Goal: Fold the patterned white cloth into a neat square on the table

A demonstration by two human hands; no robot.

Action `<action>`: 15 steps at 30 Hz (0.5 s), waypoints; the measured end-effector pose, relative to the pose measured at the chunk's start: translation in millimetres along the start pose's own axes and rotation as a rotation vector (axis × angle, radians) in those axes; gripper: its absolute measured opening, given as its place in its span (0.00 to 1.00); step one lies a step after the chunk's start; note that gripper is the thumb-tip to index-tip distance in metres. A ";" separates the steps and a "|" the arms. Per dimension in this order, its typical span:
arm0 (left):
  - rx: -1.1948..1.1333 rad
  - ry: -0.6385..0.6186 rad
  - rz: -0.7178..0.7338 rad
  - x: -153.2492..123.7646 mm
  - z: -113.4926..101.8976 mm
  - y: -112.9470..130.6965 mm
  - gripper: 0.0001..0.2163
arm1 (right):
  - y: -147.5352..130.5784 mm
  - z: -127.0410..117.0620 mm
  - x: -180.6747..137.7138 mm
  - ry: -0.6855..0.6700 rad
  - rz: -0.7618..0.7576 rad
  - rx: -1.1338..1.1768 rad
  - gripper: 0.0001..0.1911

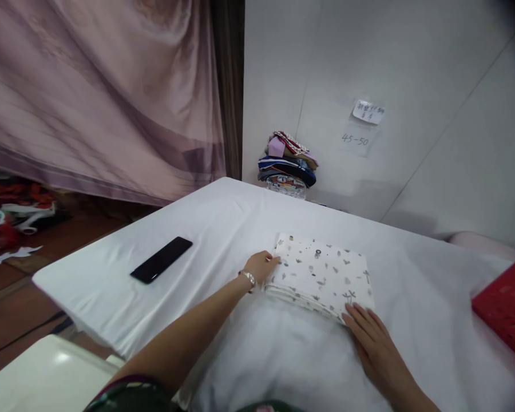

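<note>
Squaring up the folded cloth [321, 274] mid-counter [223, 229]: left hand [264, 266] fingers flat against its left edge, right hand [371, 337] open at its near corner; next, press flat

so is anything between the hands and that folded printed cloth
Nothing visible. The left hand touches the folded cloth at its left edge, and the right hand rests at its near right corner. The black phone lies well off to the left.

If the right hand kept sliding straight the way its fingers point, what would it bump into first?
The right hand points up-left, its fingertips already at the near corner of the folded patterned cloth. It would probably push into that cloth first; the left hand rests at the cloth's far-left edge.
</note>
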State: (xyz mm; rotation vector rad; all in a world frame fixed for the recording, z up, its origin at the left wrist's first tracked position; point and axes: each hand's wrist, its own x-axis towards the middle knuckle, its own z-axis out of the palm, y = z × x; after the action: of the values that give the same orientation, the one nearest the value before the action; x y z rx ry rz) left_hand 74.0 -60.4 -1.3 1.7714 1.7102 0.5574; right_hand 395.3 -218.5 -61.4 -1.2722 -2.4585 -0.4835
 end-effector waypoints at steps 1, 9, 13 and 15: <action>0.006 -0.009 -0.026 6.0 2.6 2.2 0.17 | -0.1 0.0 -0.2 -0.005 -0.005 -0.005 0.30; 0.025 0.012 -0.114 12.5 15.5 9.9 0.11 | -2.2 1.3 -0.1 0.023 0.006 0.011 0.30; 0.069 0.036 -0.128 11.3 13.3 1.4 0.09 | -3.7 1.8 -1.2 0.006 0.006 0.048 0.31; 0.089 0.012 -0.119 15.4 10.7 -0.6 0.10 | -3.7 2.8 -2.0 -0.007 0.014 0.057 0.31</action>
State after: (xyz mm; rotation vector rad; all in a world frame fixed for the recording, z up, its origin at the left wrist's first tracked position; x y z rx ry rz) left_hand 81.9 -46.6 -11.1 1.7154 1.8609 0.4479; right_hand 393.0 -220.7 -65.3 -1.2692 -2.4495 -0.4036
